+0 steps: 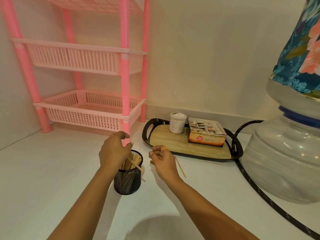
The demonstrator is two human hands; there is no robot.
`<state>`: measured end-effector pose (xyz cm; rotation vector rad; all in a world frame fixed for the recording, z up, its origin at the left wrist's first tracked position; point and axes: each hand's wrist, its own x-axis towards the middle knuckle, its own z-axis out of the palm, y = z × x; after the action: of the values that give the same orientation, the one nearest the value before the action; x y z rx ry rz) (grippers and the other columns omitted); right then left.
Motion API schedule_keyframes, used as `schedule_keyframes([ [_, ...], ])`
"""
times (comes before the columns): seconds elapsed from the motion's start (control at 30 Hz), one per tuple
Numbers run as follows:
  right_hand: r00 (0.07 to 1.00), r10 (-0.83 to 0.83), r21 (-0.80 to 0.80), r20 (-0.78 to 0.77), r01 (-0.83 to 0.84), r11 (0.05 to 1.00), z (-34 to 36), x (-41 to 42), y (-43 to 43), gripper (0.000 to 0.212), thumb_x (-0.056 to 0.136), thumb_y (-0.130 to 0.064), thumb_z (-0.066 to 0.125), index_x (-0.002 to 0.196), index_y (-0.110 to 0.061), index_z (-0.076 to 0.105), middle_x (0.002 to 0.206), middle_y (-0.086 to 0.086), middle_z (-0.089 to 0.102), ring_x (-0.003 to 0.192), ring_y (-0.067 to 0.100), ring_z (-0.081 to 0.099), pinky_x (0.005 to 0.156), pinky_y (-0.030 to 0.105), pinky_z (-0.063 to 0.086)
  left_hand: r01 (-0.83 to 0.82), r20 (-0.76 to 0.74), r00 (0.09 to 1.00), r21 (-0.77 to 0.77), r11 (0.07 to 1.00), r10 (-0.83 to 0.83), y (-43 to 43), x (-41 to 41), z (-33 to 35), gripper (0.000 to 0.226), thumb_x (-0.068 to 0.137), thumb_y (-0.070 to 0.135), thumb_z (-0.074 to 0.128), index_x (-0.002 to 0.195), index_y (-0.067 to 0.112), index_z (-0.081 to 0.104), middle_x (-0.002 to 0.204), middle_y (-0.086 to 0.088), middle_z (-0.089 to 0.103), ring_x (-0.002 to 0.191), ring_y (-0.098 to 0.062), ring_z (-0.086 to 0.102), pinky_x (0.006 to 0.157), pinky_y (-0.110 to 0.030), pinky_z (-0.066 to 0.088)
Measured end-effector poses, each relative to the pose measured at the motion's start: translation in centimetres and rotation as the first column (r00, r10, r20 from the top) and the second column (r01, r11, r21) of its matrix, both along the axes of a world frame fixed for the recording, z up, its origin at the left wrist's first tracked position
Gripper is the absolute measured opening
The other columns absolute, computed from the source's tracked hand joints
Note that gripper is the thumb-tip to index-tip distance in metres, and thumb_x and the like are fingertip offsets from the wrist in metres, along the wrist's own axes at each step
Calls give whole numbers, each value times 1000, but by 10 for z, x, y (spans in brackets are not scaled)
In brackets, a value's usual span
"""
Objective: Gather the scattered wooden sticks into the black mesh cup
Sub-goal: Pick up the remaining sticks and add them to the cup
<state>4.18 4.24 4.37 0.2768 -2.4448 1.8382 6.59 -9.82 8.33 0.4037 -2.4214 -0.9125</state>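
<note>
Right hand (162, 158) pinches a thin pale wooden stick (181, 168) beside the black mesh cup (127, 181), already stick-filled. Left hand (113, 151) arches loosely over the rim, gripping nothing. We judge the stick light, stiff, snappable; best pinched mid-length.

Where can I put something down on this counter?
The big bare patch is left of the cup, in front of the rack. More bare counter lies this side of the cup. It is crowded between cup and tray, where the right hand and a stick are, and by the hose.
</note>
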Motion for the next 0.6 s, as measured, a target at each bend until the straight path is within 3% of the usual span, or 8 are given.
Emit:
schedule_keyframes([
  [0.17,996,-46,-38,76,49,998,-14,0,19,10,92,-8,50,99,-12,56,102,9,63,99,24,62,90,35,54,161,-138,974,-121,979,-178,33,2,0,18,84,18,63,102,16,64,114,-5,63,103,-22,57,89,-37,42],
  [0.3,992,-110,33,67,108,994,-26,-3,40,11,91,-5,50,98,-6,59,102,13,65,97,26,61,90,35,53,325,-132,919,-281,903,-372,63,2,-5,13,86,20,59,98,17,65,107,1,63,101,-17,56,90,-27,32],
  [0.4,990,-143,159,13,139,977,-35,-7,60,16,89,-2,50,99,-5,62,93,5,62,86,16,57,69,4,44,457,-36,865,-357,815,-501,85,2,-13,18,90,19,53,105,16,62,113,2,59,109,-14,50,96,-24,31],
  [0.43,987,-158,196,-3,155,968,-38,-8,66,17,89,-1,50,98,-6,63,90,2,61,84,13,55,62,0,41,499,5,845,-366,786,-534,91,3,-17,19,91,18,51,106,16,62,114,1,58,110,-14,49,96,-24,33],
  [0.5,982,-185,270,-23,185,945,-45,-11,78,19,89,-1,48,97,-9,64,90,0,60,86,14,57,60,2,40,566,119,815,-371,736,-567,102,1,-27,21,92,15,47,109,14,61,116,-2,58,110,-17,51,94,-26,39],
  [0.6,987,-160,414,16,139,899,-55,-12,90,23,92,-5,48,108,-13,62,111,3,64,108,18,58,87,18,47,618,332,783,-325,716,-526,113,-4,-48,27,93,14,47,117,12,59,118,-7,61,109,-23,57,95,-32,46],
])
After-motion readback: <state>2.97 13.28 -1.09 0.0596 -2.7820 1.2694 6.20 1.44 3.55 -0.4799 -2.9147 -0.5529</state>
